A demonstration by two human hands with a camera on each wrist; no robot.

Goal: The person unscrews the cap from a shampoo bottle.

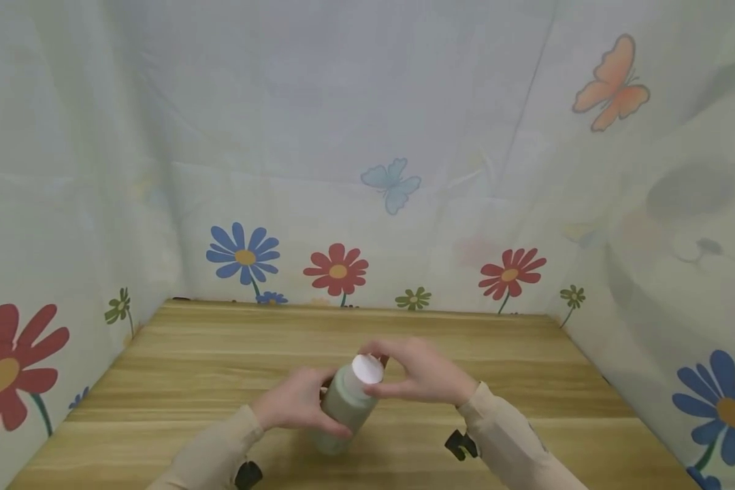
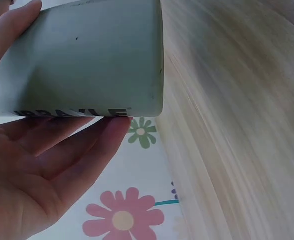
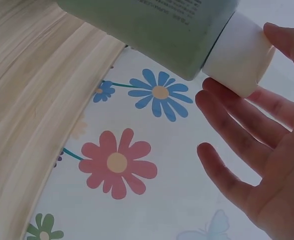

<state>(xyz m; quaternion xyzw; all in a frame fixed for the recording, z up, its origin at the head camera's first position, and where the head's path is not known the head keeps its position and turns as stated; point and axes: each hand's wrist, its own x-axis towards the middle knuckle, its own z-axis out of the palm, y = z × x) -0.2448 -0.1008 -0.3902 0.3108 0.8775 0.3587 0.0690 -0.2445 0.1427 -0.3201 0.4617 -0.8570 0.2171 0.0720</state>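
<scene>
A pale green bottle [image 1: 346,407] with a white cap [image 1: 367,369] is held tilted over the wooden table, its top leaning to the right. Around its body the left hand [image 1: 299,400] grips, thumb on the near side and fingers on the far side; dark lettering shows near those fingers in the left wrist view. The right hand [image 1: 419,371] pinches the white cap between thumb and fingers. Seen from the right wrist, the cap [image 3: 240,54] sits against the bottle's shoulder, and small print marks the green body [image 3: 156,30]. The little finger stands apart from the cap.
The wooden table [image 1: 220,347] spreads under both hands. Behind it and at both sides hangs a pale cloth [image 1: 318,136] printed with flowers and butterflies. A dark clip-like piece [image 1: 461,444] is by the right sleeve, another [image 1: 248,474] by the left.
</scene>
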